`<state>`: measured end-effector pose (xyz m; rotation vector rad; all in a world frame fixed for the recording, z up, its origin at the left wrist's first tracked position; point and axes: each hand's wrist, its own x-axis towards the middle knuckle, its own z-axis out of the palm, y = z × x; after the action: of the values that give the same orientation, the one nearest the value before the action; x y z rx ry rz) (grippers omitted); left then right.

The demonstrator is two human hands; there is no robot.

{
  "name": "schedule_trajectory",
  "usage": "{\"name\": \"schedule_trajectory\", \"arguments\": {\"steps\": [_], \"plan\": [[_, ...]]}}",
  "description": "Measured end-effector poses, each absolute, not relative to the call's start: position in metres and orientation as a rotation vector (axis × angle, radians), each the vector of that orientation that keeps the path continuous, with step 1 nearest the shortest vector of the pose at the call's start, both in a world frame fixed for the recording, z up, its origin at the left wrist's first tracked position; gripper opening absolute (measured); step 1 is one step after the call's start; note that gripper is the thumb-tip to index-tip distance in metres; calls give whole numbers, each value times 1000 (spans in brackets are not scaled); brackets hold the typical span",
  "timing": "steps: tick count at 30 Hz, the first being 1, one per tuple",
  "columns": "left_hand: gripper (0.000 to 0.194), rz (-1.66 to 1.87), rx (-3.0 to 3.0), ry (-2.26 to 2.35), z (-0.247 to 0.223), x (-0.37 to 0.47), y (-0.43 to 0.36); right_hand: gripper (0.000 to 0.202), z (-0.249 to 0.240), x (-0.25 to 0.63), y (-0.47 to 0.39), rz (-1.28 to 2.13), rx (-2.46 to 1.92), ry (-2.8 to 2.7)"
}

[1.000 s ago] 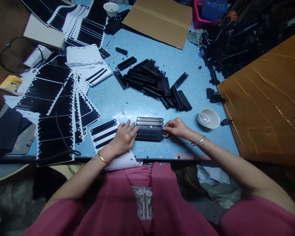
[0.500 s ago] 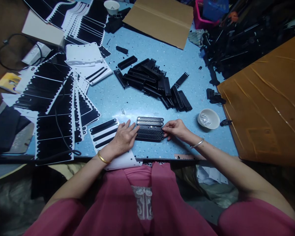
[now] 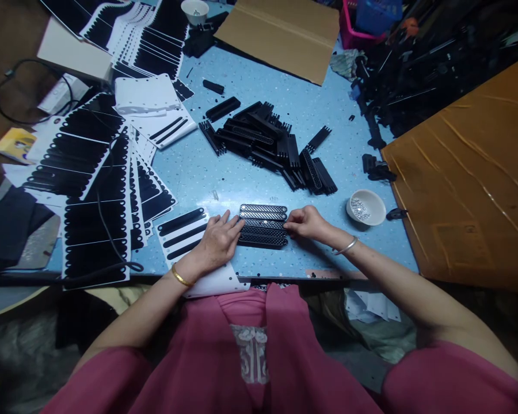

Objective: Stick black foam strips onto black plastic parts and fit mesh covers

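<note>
Several black textured bars (image 3: 263, 225) lie side by side in a neat block at the near middle of the table. Small shiny dots show on some of them. My left hand (image 3: 219, 238) rests flat, fingers stretched, on a white sheet with black strips (image 3: 185, 234), its fingertips touching the left ends of the bars. At the block's right end, my right hand (image 3: 305, 223) is closed in a pinch against the bars; whatever is between the fingertips is hidden. Right of it stands a white bowl (image 3: 374, 208) with small shiny pieces inside.
Behind the block is a loose pile of black bars (image 3: 259, 135). Stacked strip sheets (image 3: 97, 218) and a cable cover the left side. Flat cardboard (image 3: 280, 34) lies at the back, a large brown carton (image 3: 470, 190) at the right, and a second white bowl (image 3: 195, 11) far back.
My right hand has shifted very slightly left at the bars' right end, still pinched. My left hand and the bars look unmoved.
</note>
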<state>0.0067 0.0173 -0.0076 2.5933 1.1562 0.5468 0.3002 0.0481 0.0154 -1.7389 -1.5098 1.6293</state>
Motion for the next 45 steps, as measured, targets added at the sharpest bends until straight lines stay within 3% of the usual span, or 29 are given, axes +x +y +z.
{"name": "schedule_trajectory", "arguments": {"steps": [7, 13, 18, 26, 41, 45], "plan": [[36, 572, 2515, 1163, -6, 7, 20, 26, 7, 304, 40, 1602, -1771, -1516], [33, 653, 2457, 1163, -5, 8, 26, 19, -2, 296, 24, 749, -1662, -2015], [19, 806, 2600, 1233, 9, 28, 29, 22, -1, 275, 22, 496, -1573, -2185], [21, 624, 2714, 1073, 14, 64, 43, 20, 2, 267, 24, 547, -1584, -2298], [16, 620, 2653, 1081, 11, 39, 24, 16, 4, 272, 0, 751, -1593, -2158], [25, 704, 2655, 1119, 12, 32, 17, 24, 4, 277, -4, 680, -1566, -2143]]}}
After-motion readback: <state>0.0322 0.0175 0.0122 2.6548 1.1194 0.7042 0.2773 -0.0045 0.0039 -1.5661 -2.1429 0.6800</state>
